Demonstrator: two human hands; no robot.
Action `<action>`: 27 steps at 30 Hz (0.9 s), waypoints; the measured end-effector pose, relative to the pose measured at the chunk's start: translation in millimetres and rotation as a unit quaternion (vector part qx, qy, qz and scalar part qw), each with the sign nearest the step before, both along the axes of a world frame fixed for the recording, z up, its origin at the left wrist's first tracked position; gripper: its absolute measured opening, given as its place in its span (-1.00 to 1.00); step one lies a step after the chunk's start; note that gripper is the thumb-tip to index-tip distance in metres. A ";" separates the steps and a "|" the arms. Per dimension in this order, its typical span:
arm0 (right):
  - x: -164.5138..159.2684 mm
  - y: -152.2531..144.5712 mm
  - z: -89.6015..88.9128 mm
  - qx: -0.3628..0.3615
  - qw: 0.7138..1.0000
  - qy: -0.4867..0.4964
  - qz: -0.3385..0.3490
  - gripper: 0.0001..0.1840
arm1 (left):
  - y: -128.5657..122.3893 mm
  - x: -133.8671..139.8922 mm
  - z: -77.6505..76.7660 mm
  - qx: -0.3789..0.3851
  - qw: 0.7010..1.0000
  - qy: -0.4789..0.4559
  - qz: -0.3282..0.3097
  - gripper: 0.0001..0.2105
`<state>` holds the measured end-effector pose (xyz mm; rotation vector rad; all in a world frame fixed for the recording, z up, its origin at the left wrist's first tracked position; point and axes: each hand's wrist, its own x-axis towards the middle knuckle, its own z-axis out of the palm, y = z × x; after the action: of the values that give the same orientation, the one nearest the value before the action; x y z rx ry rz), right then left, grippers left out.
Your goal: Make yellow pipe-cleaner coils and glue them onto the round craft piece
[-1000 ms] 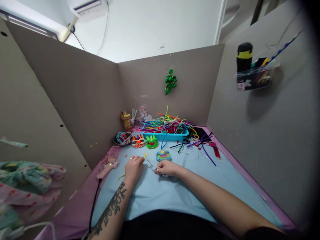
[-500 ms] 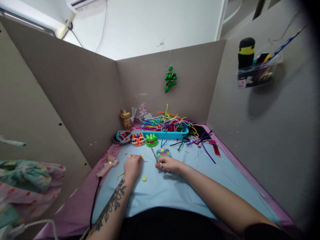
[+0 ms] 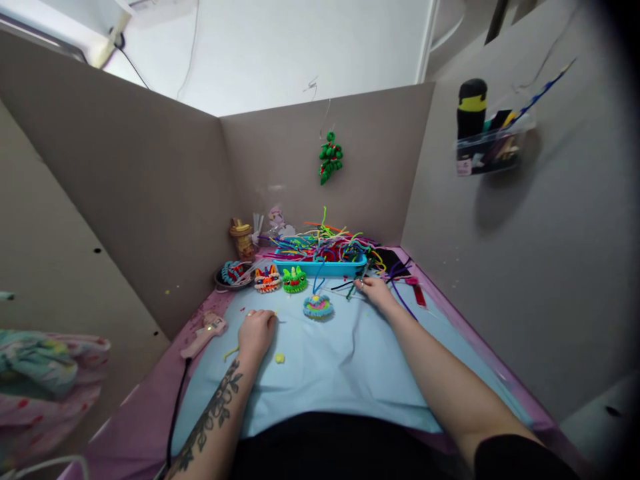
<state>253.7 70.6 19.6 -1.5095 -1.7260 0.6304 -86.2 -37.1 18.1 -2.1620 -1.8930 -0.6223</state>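
My left hand (image 3: pixel 257 331) rests on the light blue cloth with its fingers curled closed. A tiny yellow bit shows at its fingertips; what they hold is too small to make out. My right hand (image 3: pixel 376 292) is at the right front corner of the blue tray, fingers closed around a pair of scissors (image 3: pixel 365 272), whose blades point away from me. Between the hands lies a light blue fuzzy pipe-cleaner piece (image 3: pixel 319 307) with a pink and yellow middle and a blue loop. A small yellow piece (image 3: pixel 280 359) lies nearer me.
Behind, the blue tray (image 3: pixel 320 269) overflows with colourful pipe cleaners. Green (image 3: pixel 295 280) and orange (image 3: pixel 267 279) fuzzy heads stand before it, beside a dark bowl (image 3: pixel 220 283). A pink glue gun (image 3: pixel 205 335) with a cord lies left. Grey panels (image 3: pixel 310 147) enclose the table.
My right hand has carried the scissors away from the light blue piece, forward and right to the tray's corner. My left hand stays in place on the cloth. The view has shifted slightly.
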 end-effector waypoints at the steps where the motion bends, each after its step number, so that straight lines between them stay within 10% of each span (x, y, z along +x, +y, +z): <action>1: -3.0 0.3 -2.8 0.002 1.000 -0.022 0.004 -0.55 | 0.8 -0.2 -0.2 0.000 1.000 -0.005 -0.002 -0.76; 8: -11.6 -3.5 -1.5 0.002 0.984 -0.176 -0.008 -0.86 | -15.5 -4.8 14.4 0.008 0.998 -0.046 -0.047 -0.69; 19: -26.3 -11.1 -7.1 -0.004 0.970 -0.243 -0.032 -0.83 | -54.0 4.5 20.4 -0.202 0.955 -0.155 -0.153 -0.97; 23: -26.4 -9.9 -6.5 0.025 0.972 -0.213 -0.099 -0.76 | -36.5 19.5 25.0 -0.187 0.843 -0.484 -0.140 -0.85; 27: -34.9 -23.8 5.9 0.107 0.975 -0.162 -0.105 -0.66 | -5.4 44.4 25.7 -0.164 0.764 -0.613 -0.115 -0.67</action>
<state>218.9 46.8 25.5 -1.6773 -1.7713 0.0867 -41.8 -42.5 43.8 -2.4011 -2.3136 -2.3805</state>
